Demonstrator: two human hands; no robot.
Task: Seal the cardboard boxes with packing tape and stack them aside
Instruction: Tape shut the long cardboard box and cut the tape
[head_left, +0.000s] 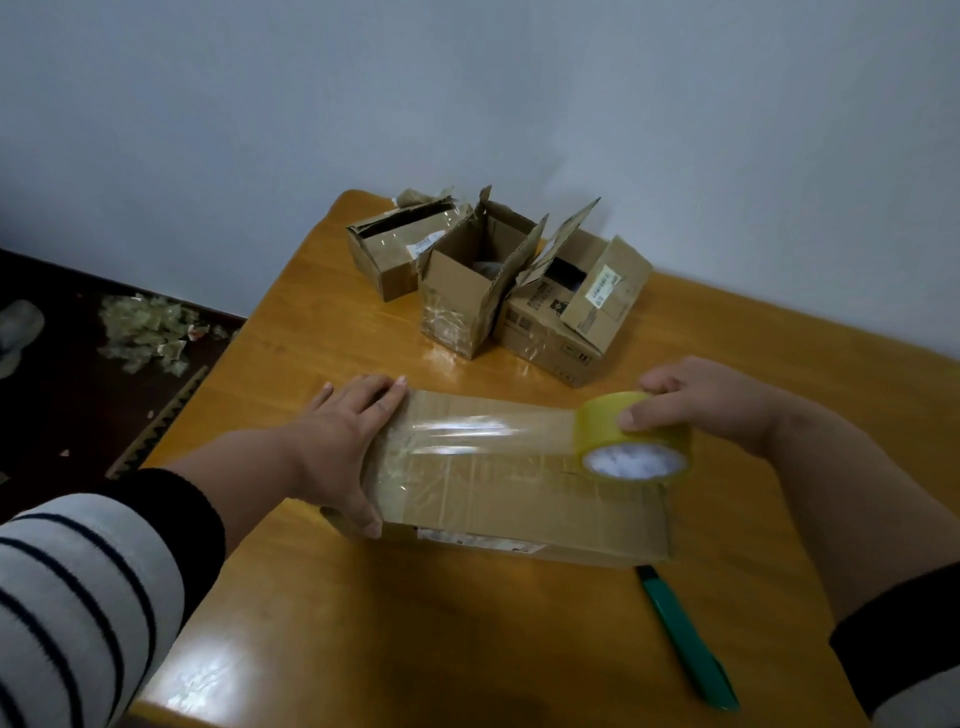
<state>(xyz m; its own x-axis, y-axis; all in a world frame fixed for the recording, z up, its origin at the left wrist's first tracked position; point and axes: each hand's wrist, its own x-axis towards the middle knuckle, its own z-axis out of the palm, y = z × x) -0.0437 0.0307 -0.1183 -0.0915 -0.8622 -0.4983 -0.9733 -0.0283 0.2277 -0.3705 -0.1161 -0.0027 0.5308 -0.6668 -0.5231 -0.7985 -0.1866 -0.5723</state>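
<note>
cardboard of the closed box (524, 499) looks thin and a little worn, so i judge the box is light and slides easily on the smooth varnished table (322, 597). it lies near the front edge of the table, in the middle, with its long side across. the top is flat and already has old shiny tape on it, wrinkled near the left end.

the left hand (343, 441) lies flat on the left end of the box, fingers straight and together, thumb down on the near side; it presses the start of the tape strip (478, 426). the right hand (701, 400) holds the tape roll (634, 441) at the right end of the box, fingers curled over the top and thumb on the near rim. the strip is clear, glossy and stretched tight between both hands. it is thin and sticky, so i think it folds on itself easily; the stiff yellow roll is the good place to hold.

a green cutter (685, 639) lies near the front right corner of the table, just beside the box. three open boxes (488, 280) stand together at the back edge, flaps up and torn, with old tape and labels. they look stiff at the corners and soft at the flaps, so better to take them by the sides.
</note>
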